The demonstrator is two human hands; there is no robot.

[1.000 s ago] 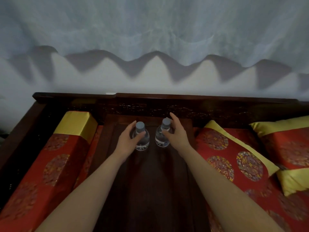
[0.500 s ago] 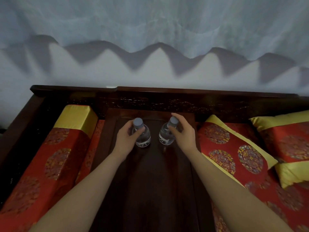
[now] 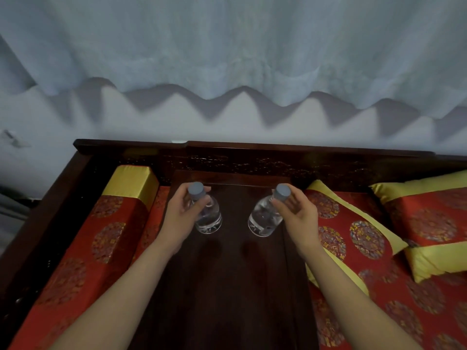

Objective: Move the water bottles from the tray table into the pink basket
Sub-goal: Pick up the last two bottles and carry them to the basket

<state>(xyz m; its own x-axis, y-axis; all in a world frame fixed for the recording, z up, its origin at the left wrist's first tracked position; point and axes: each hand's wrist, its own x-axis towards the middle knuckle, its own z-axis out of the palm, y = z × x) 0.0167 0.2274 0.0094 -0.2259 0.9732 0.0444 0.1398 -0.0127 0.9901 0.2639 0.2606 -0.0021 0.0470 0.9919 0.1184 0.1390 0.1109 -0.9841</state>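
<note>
Wider apart now mid-frame, both tilted — left hand (image 3: 180,215) curls round left bottle (image 3: 208,218) at the neck, right hand (image 3: 298,215) round right bottle (image 3: 262,219).

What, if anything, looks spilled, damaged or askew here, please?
Nothing looks spilled or damaged. The left hand grips the left bottle, the right hand the right bottle; both are capped, and their slight outward lean may only be the lens.

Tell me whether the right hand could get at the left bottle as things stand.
Probably not. The right hand is busy gripping the right bottle near its neck, and the left hand is curled round the left bottle, covering much of its side.
</note>
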